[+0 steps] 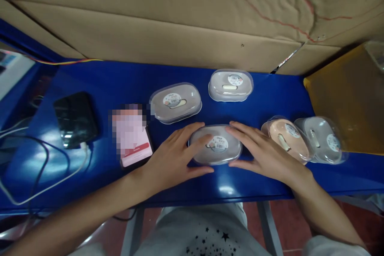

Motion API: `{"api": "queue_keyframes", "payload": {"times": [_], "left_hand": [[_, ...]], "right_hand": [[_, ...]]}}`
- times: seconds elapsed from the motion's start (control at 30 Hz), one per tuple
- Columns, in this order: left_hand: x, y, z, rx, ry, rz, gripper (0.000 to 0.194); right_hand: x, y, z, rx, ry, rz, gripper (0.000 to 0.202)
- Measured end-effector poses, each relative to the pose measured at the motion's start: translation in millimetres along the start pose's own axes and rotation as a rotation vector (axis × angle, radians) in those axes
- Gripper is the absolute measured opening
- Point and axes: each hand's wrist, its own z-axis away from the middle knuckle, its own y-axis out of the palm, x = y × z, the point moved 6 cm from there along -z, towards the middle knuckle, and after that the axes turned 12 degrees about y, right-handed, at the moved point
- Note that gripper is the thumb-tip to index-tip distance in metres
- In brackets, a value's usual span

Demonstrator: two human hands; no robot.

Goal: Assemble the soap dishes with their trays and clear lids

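Note:
A grey oval container [220,156] with a clear lid and a round label lies near the table's front edge. My left hand [177,158] grips its left end, with one finger over the lid by the label. At its right end, my right hand [261,150] has its fingers around the rim. Two similar grey containers stand behind it, one at the back left [190,102] and one at the back [244,84]. To the right, a peach container [295,144] leans against another grey one [322,150].
On the blue table [129,76], a phone [136,158] and a glossy black box [75,118] with a white cable lie at the left. Brown cardboard [180,40] lines the back. A yellow-brown bin [348,104] stands at the right.

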Motion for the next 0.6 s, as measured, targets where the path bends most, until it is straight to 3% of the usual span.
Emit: {"api": "queue_keyframes", "payload": {"times": [0.27,0.6], "left_hand": [[3,7.0,4,0.031,-0.027,0.097,0.072],[13,2.0,5,-0.061,-0.062,0.193,0.074]], "right_hand": [[0,0,0,-0.036,-0.008,-0.020,0.092],[-3,11,-7,-0.128,-0.059,-0.128,0.101]]}}
